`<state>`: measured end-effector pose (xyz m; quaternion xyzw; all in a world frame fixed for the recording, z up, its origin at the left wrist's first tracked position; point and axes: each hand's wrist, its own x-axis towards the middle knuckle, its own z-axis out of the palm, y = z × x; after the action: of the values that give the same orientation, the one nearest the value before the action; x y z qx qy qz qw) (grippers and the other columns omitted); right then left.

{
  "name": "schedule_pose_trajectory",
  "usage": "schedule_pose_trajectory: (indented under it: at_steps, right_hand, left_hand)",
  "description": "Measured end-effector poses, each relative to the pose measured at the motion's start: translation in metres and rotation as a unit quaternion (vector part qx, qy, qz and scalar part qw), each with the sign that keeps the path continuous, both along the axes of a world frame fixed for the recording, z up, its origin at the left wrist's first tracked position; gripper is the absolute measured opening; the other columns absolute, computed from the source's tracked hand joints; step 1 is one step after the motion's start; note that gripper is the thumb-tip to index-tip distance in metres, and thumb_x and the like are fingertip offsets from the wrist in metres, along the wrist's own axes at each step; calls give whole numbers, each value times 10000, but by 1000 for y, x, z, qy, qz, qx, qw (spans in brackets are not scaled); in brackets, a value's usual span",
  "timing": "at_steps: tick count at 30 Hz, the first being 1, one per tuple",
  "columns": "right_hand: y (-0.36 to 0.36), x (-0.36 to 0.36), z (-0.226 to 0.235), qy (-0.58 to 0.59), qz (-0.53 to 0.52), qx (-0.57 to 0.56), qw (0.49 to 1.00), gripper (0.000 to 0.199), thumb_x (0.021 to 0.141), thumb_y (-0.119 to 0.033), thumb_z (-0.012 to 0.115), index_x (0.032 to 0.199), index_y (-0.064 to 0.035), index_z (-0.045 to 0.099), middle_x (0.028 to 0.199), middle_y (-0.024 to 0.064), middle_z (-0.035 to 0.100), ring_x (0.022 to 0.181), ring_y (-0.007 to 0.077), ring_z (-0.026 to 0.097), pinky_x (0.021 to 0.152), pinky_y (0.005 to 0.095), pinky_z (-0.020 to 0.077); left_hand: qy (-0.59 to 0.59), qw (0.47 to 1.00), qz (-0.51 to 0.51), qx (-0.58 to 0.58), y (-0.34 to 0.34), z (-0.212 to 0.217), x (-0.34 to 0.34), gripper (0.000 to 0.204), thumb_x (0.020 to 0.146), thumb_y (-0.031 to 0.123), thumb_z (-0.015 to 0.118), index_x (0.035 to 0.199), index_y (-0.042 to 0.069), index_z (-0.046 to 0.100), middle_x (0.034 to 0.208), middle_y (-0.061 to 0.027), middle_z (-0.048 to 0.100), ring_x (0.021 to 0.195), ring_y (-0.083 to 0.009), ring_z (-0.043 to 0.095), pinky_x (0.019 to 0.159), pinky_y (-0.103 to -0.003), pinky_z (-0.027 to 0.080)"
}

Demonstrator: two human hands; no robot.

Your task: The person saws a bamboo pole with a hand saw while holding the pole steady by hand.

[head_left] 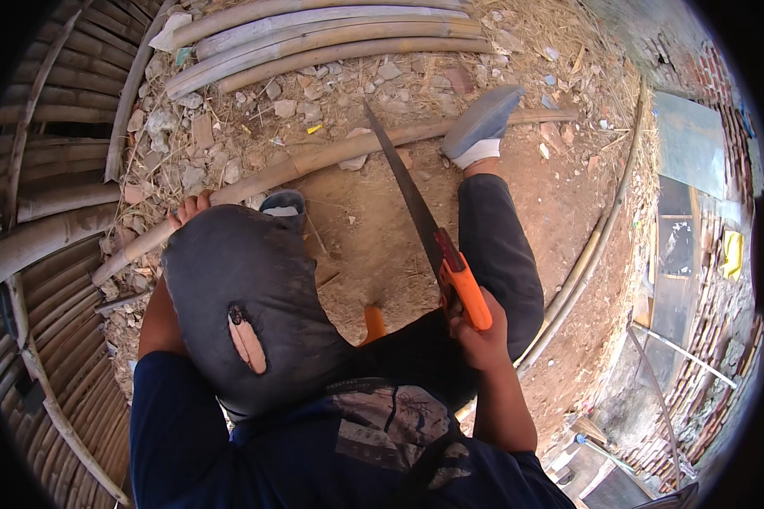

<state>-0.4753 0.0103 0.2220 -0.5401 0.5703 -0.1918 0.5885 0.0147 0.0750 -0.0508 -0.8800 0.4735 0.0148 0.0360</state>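
A long bamboo pole (335,154) lies across the ground in front of me, slanting from lower left to upper right. My left hand (192,209) grips it beyond my bent left knee; only the fingers show, curled over the pole. In my right hand (481,332) is a hand saw (424,222), held by its orange handle. Its long dark blade points up and to the left, and the tip appears over the far side of the pole. I cannot tell whether the blade touches it. My right shoe (484,120) is against the pole near its right end.
Several bamboo poles (331,38) lie at the far side among rubble and straw. A slatted bamboo structure (59,212) stands left. Long thin poles (598,229) lie at right, before a brick wall (730,339). An orange object (373,323) shows between my legs, partly hidden.
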Motion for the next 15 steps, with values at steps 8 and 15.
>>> schedule_pose_trajectory:
  at_steps: [8,15]
  right_hand:
    - [-8,11,3,26,-8,18,999,176,816,14,638,984,-17,598,968,41,633,861,115,595,795,277,490]
    - [-14,12,4,14,-14,45,999,116,827,8,629,926,-27,579,925,25,603,832,110,568,781,264,472]
  left_hand:
    - [-12,1000,2,5,0,-9,2,563,930,530,607,1419,266,517,1288,-71,560,1327,-316,504,1172,-679,201]
    - [0,1000,17,26,0,-2,2,570,918,534,624,1418,280,521,1297,-65,556,1326,-318,503,1179,-691,184]
